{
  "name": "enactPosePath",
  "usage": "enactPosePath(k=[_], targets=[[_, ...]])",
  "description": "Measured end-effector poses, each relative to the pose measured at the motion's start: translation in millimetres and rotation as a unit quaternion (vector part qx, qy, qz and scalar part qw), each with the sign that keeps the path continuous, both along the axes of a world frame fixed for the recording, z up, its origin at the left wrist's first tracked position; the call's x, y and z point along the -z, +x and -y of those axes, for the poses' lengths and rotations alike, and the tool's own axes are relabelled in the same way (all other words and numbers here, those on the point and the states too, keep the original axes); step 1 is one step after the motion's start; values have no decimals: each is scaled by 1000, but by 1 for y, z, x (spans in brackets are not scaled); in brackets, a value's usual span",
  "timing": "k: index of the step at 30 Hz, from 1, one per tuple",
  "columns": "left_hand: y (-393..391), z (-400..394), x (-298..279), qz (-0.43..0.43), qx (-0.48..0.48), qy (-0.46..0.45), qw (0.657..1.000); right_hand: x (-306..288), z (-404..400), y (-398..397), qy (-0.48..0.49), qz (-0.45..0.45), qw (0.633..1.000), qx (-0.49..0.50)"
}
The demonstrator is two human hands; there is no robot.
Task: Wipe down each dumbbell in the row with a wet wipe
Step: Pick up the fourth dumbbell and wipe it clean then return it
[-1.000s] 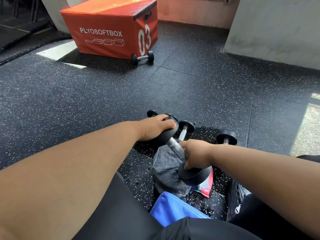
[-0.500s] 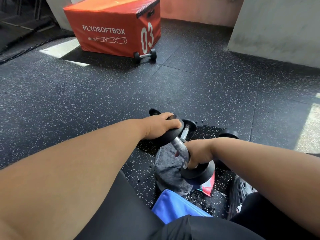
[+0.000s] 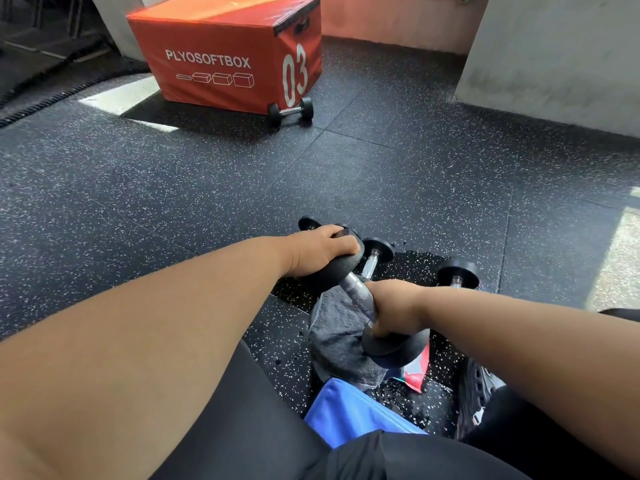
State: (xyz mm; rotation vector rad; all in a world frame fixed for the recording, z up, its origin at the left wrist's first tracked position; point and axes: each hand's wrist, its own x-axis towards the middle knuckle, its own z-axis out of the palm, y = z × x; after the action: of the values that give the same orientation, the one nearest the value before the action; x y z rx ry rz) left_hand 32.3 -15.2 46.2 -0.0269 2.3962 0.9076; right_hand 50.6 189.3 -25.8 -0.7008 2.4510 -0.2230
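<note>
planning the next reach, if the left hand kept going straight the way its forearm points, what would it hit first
Probably the next dumbbell just beyond the left hand; depth is hard to judge from this view.

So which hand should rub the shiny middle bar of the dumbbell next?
Probably the right hand. It already wraps the metal handle of the dumbbell, near the lower head, so it can slide along the bar. The left hand grips the upper head and seems to steady it. No wipe is visible.

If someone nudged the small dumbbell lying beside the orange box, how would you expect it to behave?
The small dumbbell would probably roll: its heads look round and the rubber floor looks flat. It is likely heavy for its size, with a metal bar. The orange box close behind should stop it going that way.
</note>
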Motion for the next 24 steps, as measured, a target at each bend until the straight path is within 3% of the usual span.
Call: enactPosePath(k=[3, 5, 11, 24], targets=[[-1, 0, 1, 0, 5, -9, 1000, -6, -9, -9, -8, 103, 995, -1], [-1, 0, 1, 0, 5, -6, 1000, -8, -12, -12, -16, 122, 992, 4], [1, 1, -4, -6, 3, -3, 1000, 8, 2, 3, -23, -41, 999, 14], [-1, 3, -3, 4, 7, -14, 1000, -20, -7, -21, 67, 44, 995, -59]])
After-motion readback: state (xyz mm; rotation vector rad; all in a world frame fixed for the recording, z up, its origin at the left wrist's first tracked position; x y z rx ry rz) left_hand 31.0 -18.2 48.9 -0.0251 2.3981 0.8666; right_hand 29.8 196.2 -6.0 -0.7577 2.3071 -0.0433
